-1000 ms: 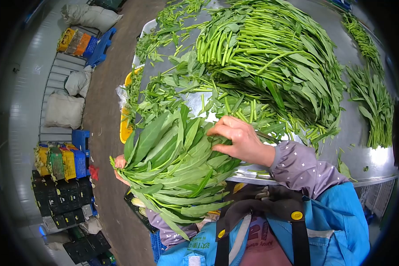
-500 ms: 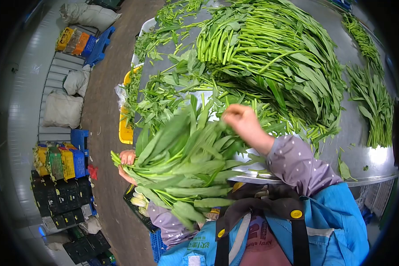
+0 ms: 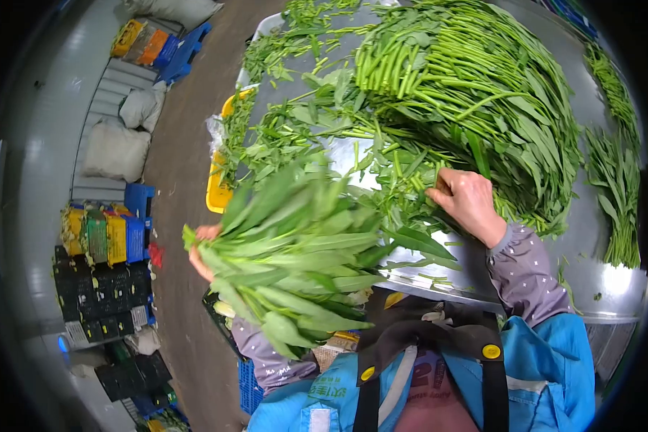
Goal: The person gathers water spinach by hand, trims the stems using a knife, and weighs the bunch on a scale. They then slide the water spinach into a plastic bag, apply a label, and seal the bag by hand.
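My left hand (image 3: 201, 253) is closed around the stems of a bunch of water spinach (image 3: 295, 252), whose long leaves fan out to the right in front of my body. My right hand (image 3: 469, 205) is over the loose leaves and stem pieces (image 3: 410, 191) on the metal table (image 3: 475, 266). Its fingers are curled together with the thumb, and what they hold, if anything, is hidden. Just beyond it rises a large stacked heap of water spinach (image 3: 475, 93), cut stems facing left and leaves hanging down on the right.
Further water spinach (image 3: 615, 191) lies at the table's right side. A yellow crate (image 3: 219, 191) stands against the left table edge, under trimmings. Across the brown floor (image 3: 187, 144) are stacked crates (image 3: 101, 234) and white sacks (image 3: 117, 151). A blue crate (image 3: 250, 385) is below my left sleeve.
My right hand has moved right and down, away from the bunch's leaves to the trimmings by the heap. The left hand keeps its grip on the bunch. The view has shifted slightly.
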Demonstrator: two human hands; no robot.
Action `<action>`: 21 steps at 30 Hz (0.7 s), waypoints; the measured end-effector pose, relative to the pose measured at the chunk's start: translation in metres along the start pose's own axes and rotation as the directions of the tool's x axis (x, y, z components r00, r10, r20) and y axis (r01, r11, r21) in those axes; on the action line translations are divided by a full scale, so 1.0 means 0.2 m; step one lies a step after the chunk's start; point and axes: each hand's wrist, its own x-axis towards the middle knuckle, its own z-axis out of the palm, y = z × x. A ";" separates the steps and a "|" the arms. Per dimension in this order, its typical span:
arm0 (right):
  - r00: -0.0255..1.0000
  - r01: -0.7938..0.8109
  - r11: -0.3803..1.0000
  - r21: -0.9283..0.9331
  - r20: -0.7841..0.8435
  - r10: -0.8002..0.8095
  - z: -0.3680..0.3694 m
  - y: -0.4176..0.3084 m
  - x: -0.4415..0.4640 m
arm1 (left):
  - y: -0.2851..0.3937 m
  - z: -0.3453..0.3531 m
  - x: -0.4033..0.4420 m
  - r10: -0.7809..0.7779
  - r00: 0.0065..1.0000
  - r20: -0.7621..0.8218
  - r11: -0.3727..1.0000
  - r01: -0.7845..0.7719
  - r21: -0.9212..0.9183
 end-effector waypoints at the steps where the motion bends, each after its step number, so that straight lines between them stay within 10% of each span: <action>1: 0.997 -0.028 0.969 0.246 0.070 0.011 -0.06 -0.08 0.03 | -0.05 0.25 -0.08 -0.067 0.998 -0.022 0.997 0.068 0.023; 8: 0.883 0.292 0.665 0.687 0.074 -0.464 0.00 -0.55 0.10 | -0.31 0.69 -0.17 -0.296 0.955 -0.014 0.770 0.247 0.588; 14: 0.977 -0.033 0.286 0.958 0.091 -0.191 0.23 -0.60 0.05 | -0.41 0.74 -0.15 -0.405 0.904 -0.134 0.744 0.411 0.526; 16: 0.908 -0.339 0.006 0.941 0.329 -0.259 0.24 -0.54 0.07 | -0.39 0.68 -0.14 -0.559 0.822 0.106 0.763 0.461 0.453; 21: 0.821 -0.563 -0.350 0.749 0.554 -0.137 0.20 -0.47 0.05 | -0.28 0.37 -0.09 -0.720 0.692 -0.053 0.369 0.445 0.816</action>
